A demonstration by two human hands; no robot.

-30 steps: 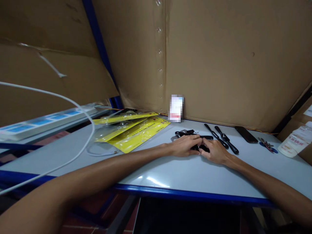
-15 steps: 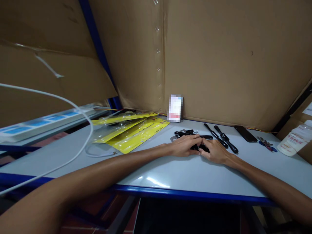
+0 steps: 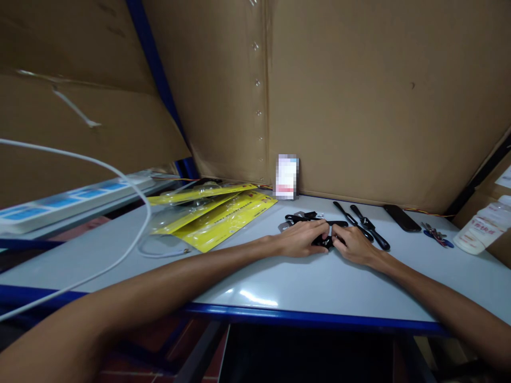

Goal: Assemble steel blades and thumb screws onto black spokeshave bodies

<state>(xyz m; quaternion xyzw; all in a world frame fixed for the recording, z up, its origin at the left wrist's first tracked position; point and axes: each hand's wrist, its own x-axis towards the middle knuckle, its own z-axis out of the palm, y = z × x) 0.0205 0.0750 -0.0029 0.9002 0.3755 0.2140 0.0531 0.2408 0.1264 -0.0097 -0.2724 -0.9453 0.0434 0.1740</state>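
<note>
Both hands meet over a black spokeshave (image 3: pixel 327 242) low on the table, its shiny middle showing in the gap between them. My left hand (image 3: pixel 303 238) is closed around its left part and covers most of it. The fingers of my right hand (image 3: pixel 351 244) are curled and closed at its right side, hiding that end. Just behind my left hand lie more black spokeshave parts (image 3: pixel 339 224), with a flat grey blade (image 3: pixel 285 225) and small metal bits (image 3: pixel 320 216). To the right of my right hand rest two more black spokeshaves, one slim (image 3: pixel 346 213) and one wider (image 3: pixel 371 229).
Yellow blister packs (image 3: pixel 227 221) lie at left, beside a white cable (image 3: pixel 147 213) and a power strip (image 3: pixel 59 202). A lit phone (image 3: pixel 286 178) leans on the cardboard wall (image 3: pixel 359 106). A dark phone (image 3: pixel 401 218), keys (image 3: pixel 437 235) and a white bottle (image 3: pixel 481 229) stand right.
My right hand has drawn slightly to the right, away from my left fingertips, and its thumb has tucked in. More of the spokeshave's middle shows. My left hand has hardly moved.
</note>
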